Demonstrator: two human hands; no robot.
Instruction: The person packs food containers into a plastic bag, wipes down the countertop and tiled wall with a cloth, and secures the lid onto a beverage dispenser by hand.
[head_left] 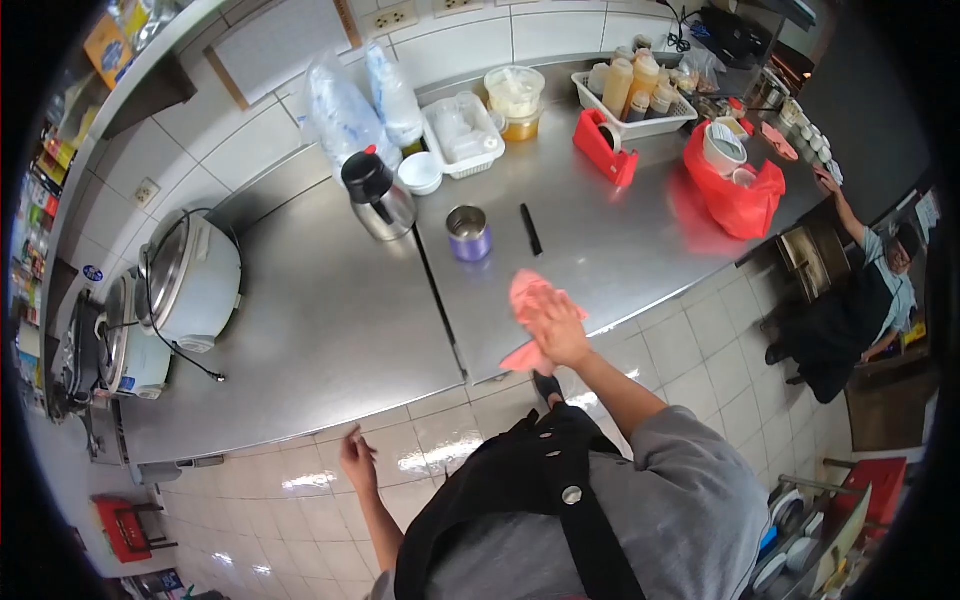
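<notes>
My right hand (558, 330) is on a pink cloth (530, 292), pressing it against the steel counter (330, 350) close to the front edge. Part of the cloth sticks out past my fingers on both sides. Beyond it lie a black marker-like stick (530, 230) and a purple metal cup (468, 235), neither touched by me. A steel thermos jug (380, 195) with a black top stands farther left. Below the counter's front edge, my left hand (358, 460) hangs in the air, fingers loosely bent and apart, with nothing in it.
Rice cookers (190, 285) stand at the left end, a cord trailing from one. Along the back are a white basket (465, 140), tubs (515, 95) and a bottle tray (640, 120). A red tape dispenser (605, 150) and red bag (735, 195) sit right. Another person (860, 310) is at far right.
</notes>
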